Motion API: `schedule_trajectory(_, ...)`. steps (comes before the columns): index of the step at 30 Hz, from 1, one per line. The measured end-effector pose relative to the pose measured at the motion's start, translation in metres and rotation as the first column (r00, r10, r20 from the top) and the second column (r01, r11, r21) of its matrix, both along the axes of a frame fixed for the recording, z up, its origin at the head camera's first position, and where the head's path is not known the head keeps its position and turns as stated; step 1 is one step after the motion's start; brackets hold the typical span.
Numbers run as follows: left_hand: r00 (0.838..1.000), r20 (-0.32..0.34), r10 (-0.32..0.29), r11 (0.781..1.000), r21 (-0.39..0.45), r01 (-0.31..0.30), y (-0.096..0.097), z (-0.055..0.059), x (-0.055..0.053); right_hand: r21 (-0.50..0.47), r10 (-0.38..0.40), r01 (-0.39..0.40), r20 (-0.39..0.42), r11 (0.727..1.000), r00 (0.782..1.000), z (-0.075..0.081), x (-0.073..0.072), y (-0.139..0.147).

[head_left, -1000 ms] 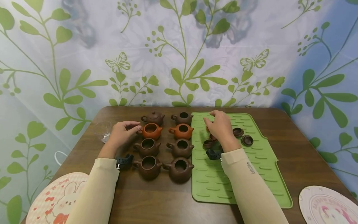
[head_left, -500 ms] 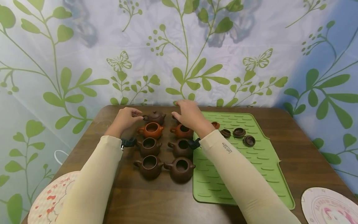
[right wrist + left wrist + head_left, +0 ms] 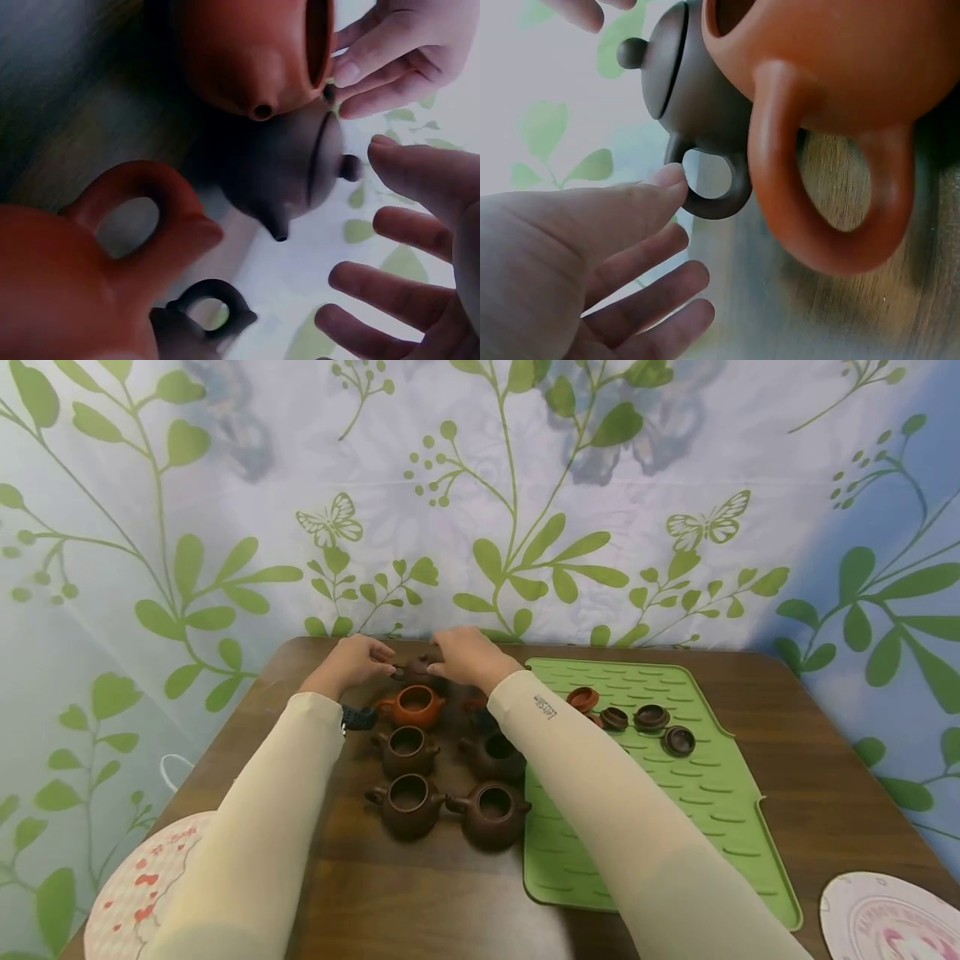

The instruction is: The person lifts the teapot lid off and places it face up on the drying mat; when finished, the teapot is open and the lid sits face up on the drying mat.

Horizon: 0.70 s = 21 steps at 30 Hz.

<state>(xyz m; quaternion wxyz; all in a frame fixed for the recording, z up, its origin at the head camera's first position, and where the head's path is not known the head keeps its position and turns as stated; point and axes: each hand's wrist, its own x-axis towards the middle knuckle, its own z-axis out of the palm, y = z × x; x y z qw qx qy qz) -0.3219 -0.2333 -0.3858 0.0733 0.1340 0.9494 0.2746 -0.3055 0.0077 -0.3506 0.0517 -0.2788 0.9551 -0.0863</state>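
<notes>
At the back left of the table stands a dark brown teapot with its lid seated and a round knob on top. My left hand pinches its handle, thumb tip on the loop in the left wrist view; the index finger is hidden. Beside the lid, my right hand has its fingers extended and spread, the thumb just short of the knob. An orange teapot without a lid stands nearer to me. Another orange teapot is mostly hidden behind the right arm in the head view.
Lidless brown teapots fill the nearer rows. To the right lies a green mat with several loose lids. Round printed placemats lie at both front corners. A patterned curtain hangs behind the table.
My left hand has moved back from the orange teapot's handle to the lidded brown teapot's handle. My right hand has moved left from the lids on the mat to the lidded teapot.
</notes>
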Motion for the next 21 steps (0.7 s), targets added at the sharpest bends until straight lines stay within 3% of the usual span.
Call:
schedule_trajectory(5,1.000,0.008,-0.020,1.000,-0.014,0.020,0.002,-0.003,-0.010,0.017,-0.013,0.013,-0.021,1.000,1.000,-0.004,-0.010,-0.004)
schedule_trajectory(13,0.999,-0.034,-0.013,1.000,-0.017,0.013,0.005,-0.009,-0.018,-0.007,-0.047,0.046,-0.046,0.999,0.998,-0.015,-0.020,-0.008)
schedule_trajectory(21,0.998,-0.056,-0.012,0.999,-0.044,0.010,0.007,-0.015,-0.024,-0.060,-0.050,0.046,-0.056,0.997,0.997,-0.021,-0.021,-0.016)
